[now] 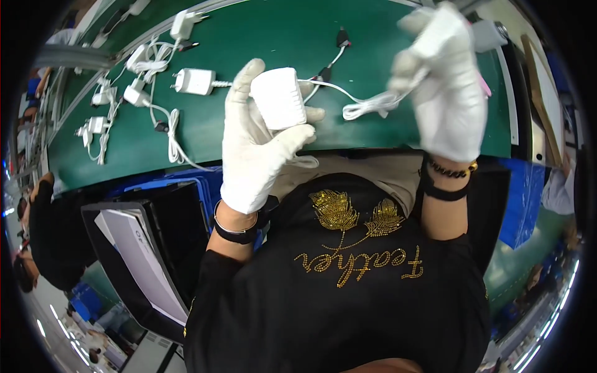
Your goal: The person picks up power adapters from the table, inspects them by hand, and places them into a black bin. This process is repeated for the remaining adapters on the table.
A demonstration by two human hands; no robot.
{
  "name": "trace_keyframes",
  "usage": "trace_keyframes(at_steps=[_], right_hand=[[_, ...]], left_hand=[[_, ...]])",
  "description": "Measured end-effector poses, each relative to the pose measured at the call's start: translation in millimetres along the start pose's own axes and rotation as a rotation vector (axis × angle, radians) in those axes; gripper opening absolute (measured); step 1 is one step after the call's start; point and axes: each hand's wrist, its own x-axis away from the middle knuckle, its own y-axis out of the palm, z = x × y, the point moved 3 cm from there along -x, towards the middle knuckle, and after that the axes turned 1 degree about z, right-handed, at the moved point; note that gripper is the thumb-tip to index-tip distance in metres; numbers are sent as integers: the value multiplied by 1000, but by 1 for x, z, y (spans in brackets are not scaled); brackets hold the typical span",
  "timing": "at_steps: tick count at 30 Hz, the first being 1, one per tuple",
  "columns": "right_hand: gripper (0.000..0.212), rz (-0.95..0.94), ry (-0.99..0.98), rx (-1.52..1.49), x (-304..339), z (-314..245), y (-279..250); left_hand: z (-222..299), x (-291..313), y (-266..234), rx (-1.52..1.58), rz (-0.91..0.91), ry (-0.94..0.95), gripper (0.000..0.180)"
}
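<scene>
In my gloved left hand [255,137] sits a rounded white block that looks like a power adapter [278,98], gripped between thumb and fingers above the table's near edge. A thin white cable [336,88] shows from behind the block and runs right into a looped bundle [373,107]. My gloved right hand [446,84] is raised at the right, smeared by motion. Its fingers appear closed on the cable where it rises from the bundle. Left of my left hand lies a white plug adapter [195,81] with its cable passing behind my fingers.
Several white adapters with bundled cables [138,92] lie along the left of the green table [261,37]. A black connector [342,38] lies at the far middle. A grey-white cylinder [488,36] stands beyond my right hand. Blue bins [521,199] flank me, with a black crate [137,261] at lower left.
</scene>
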Motion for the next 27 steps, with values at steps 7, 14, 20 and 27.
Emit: trace_keyframes(at_steps=[7, 14, 20, 27], right_hand=[[69, 123, 91, 247, 59, 51, 9], [66, 92, 32, 401, 71, 54, -2], [64, 86, -29, 298, 73, 39, 0], [62, 142, -98, 842, 63, 26, 4]], left_hand=[[-33, -6, 28, -159, -132, 110, 77], [-42, 10, 25, -281, -57, 236, 74], [-40, -2, 34, 285, -120, -183, 50], [-47, -18, 43, 796, -94, -278, 54]])
